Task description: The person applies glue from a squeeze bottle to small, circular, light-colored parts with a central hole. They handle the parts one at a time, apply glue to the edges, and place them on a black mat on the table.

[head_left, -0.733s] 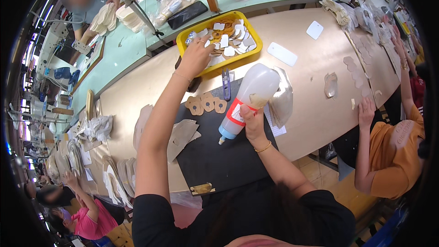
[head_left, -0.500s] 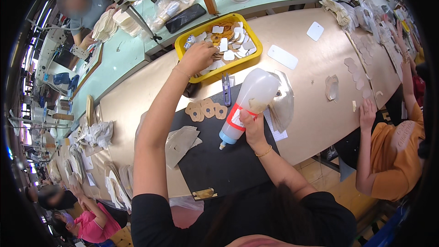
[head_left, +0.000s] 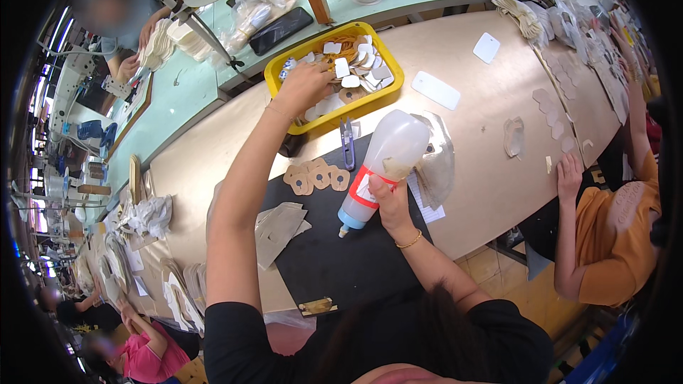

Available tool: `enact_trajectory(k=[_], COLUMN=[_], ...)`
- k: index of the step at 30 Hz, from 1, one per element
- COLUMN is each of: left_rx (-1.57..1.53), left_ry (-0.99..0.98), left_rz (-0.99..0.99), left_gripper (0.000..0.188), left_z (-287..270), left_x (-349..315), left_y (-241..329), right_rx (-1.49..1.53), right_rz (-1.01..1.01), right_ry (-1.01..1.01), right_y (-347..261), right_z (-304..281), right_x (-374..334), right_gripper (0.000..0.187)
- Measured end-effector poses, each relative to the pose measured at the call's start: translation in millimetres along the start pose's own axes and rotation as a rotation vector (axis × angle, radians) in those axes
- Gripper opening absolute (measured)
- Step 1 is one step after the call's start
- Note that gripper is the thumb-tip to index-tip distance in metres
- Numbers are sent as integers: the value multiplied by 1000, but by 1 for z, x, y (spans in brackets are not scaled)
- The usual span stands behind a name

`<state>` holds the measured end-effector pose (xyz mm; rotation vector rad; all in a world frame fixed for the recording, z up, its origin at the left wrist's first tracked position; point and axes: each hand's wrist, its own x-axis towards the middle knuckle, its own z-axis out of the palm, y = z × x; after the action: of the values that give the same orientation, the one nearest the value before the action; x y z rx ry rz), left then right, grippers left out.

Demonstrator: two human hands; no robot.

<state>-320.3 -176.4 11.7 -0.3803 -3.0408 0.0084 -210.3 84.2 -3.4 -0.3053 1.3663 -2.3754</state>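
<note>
My left hand (head_left: 307, 87) reaches into a yellow plastic tray (head_left: 400, 84) full of small white, grey and tan cut pieces. Its fingers are curled down among them, and the fingertips are partly hidden. My right hand (head_left: 393, 208) grips a translucent squeeze bottle (head_left: 400, 141) with a red label and blue cap. The bottle is tilted, nozzle (head_left: 344, 231) down, above a black mat (head_left: 348, 263). Beyond the nozzle, several tan shaped pieces (head_left: 317, 174) with dark centre marks lie overlapping. Grey flat pieces (head_left: 279, 231) are stacked at the mat's left edge.
Purple thread snips (head_left: 347, 146) lie between tray and mat. White cards (head_left: 435, 90) and clear templates (head_left: 437, 156) rest to the right. A dark phone (head_left: 281, 30) lies on the green table behind. Co-workers sit around; one hand (head_left: 569, 178) rests on the table at right.
My left hand shifts slightly among the tray's pieces, and a tan piece with a dark centre now shows beside it. The bottle stays in my right hand, nozzle down. The view has shifted a little.
</note>
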Motion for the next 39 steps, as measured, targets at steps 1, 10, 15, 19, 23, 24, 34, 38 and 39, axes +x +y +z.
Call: enact_trajectory(k=[1, 10, 15, 19, 23, 24, 34, 38, 39], left_rx=[-18, -420, -699, -623, -582, -605, -586, -480, -445], left_ry=[3, 37, -79, -160, -70, -64, -127, -101, -92], left_rz=[2, -290, -498, -409, -319, -309, -384, -285, -261], left_gripper=[20, 29, 36, 35, 40, 41, 36, 32, 31], left_z=[-2, -23, -26, -12, -2, -1, 3, 6, 6], left_x=[-2, -20, -22, -14, -10, -9, -3, -4, -4], left_y=[-1, -3, -1, 2, 5, 5, 7, 9, 10], right_rx=[-4, -62, -67, -63, -68, -75, -85, -103, -105], right_rz=[3, 42, 29, 34, 40, 48, 14, 23, 32], right_ry=[-2, -13, -39, -37, -21, -22, -13, -27, -31], right_y=[0, -1, -2, -3, -2, -2, 3, 3, 3], right_z=[-1, 1, -2, -1, 0, -1, -4, -4, -4], right_x=[0, 0, 0, 1, 0, 0, 1, 1, 1], right_gripper=[42, 39, 40, 39, 37, 37, 41, 40, 40])
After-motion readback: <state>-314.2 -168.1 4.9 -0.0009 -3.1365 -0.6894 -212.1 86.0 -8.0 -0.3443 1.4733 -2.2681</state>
